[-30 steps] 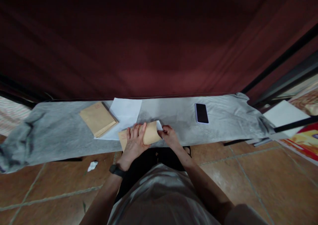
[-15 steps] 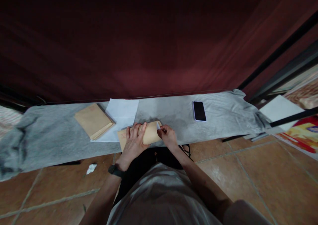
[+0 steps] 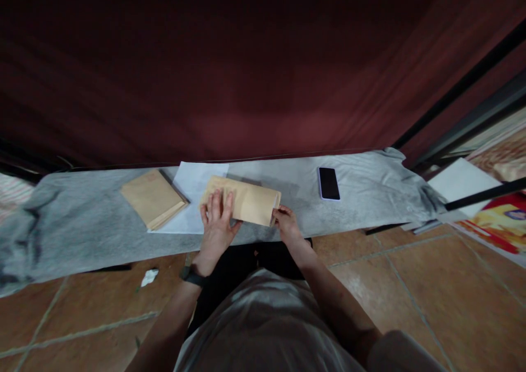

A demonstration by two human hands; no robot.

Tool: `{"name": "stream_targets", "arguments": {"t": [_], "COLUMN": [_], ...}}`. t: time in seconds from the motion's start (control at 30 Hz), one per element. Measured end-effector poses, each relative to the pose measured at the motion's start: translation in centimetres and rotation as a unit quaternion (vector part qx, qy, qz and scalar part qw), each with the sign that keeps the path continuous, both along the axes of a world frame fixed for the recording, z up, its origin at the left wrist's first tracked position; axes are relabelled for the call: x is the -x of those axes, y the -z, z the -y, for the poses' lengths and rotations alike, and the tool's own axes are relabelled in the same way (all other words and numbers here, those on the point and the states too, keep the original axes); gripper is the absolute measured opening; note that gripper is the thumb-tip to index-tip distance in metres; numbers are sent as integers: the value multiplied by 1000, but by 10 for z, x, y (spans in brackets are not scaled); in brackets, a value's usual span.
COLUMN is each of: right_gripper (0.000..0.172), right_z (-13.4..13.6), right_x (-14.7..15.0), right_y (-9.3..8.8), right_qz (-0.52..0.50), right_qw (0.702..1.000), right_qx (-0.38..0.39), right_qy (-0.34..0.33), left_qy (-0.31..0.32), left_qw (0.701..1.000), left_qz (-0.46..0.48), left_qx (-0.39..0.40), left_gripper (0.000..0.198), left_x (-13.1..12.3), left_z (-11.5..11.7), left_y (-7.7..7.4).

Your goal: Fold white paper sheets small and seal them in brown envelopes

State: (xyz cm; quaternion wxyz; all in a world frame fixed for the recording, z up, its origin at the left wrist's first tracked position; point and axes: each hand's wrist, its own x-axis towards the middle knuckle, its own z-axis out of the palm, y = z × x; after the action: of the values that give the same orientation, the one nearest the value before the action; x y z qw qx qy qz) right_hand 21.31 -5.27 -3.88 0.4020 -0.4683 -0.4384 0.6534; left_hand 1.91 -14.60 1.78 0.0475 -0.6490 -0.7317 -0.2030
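A brown paper envelope [image 3: 252, 199] lies slantwise in front of me, its opening at the right end with a sliver of white inside. My left hand [image 3: 217, 227] rests on the envelope's left part, fingers spread and flat. At the open end, my right hand [image 3: 286, 224] pinches the envelope's edge; whether it also grips the white paper inside cannot be made out. White sheets of paper [image 3: 199, 173] lie partly beneath the envelope. On their left side sits a stack of brown envelopes [image 3: 150, 196].
A grey cloth [image 3: 82, 235] covers the narrow bench. Right of the envelope lies a phone [image 3: 329, 183] with a dark screen. A dark red surface [image 3: 263, 98] rises behind the bench. Crumpled white paper [image 3: 149, 276] is on the tiled floor [image 3: 378, 284].
The envelope has gone from curled up to flatter, turned, and shifted away from me. My left hand has spread its fingers on it; my right hand has moved slightly right.
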Motion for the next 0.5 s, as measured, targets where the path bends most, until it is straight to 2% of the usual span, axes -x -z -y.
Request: {"name": "stream_targets", "arguments": {"t": [0.07, 0.1, 0.13, 0.17, 0.23, 0.27, 0.3, 0.33, 0.37, 0.5], "right_gripper": [22, 23, 23, 23, 23, 23, 22, 22, 21, 23], "right_z": [0, 0, 1, 3, 8, 10, 13, 15, 17, 17], "right_x": [0, 1, 3, 6, 12, 15, 17, 19, 19, 13], "right_y": [1, 2, 2, 2, 3, 3, 3, 3, 2, 0], "right_qz": [-33, -51, -65, -77, -99, -108, -116, -123, -129, -138], "right_qw": [998, 996, 993, 990, 985, 983, 981, 980, 979, 979], "right_qx": [29, 43, 54, 64, 78, 83, 86, 87, 88, 85], "right_qy": [46, 66, 83, 97, 119, 126, 129, 131, 130, 121], "left_qy": [-69, -99, -119, -129, -123, -119, -117, -116, -117, -132], "left_qw": [985, 959, 916, 856, 709, 647, 604, 580, 568, 574], "left_qz": [149, 257, 377, 498, 694, 753, 787, 805, 813, 807], "left_qx": [-48, -64, -66, -55, 3, 29, 42, 45, 43, 52], "left_gripper": [84, 79, 74, 69, 59, 55, 50, 47, 44, 32], "left_x": [-4, -8, -14, -22, -41, -51, -61, -69, -76, -82], "left_z": [-3, -5, -7, -9, -13, -14, -16, -18, -19, -24], "left_y": [8, 13, 17, 22, 27, 29, 29, 29, 29, 29]}}
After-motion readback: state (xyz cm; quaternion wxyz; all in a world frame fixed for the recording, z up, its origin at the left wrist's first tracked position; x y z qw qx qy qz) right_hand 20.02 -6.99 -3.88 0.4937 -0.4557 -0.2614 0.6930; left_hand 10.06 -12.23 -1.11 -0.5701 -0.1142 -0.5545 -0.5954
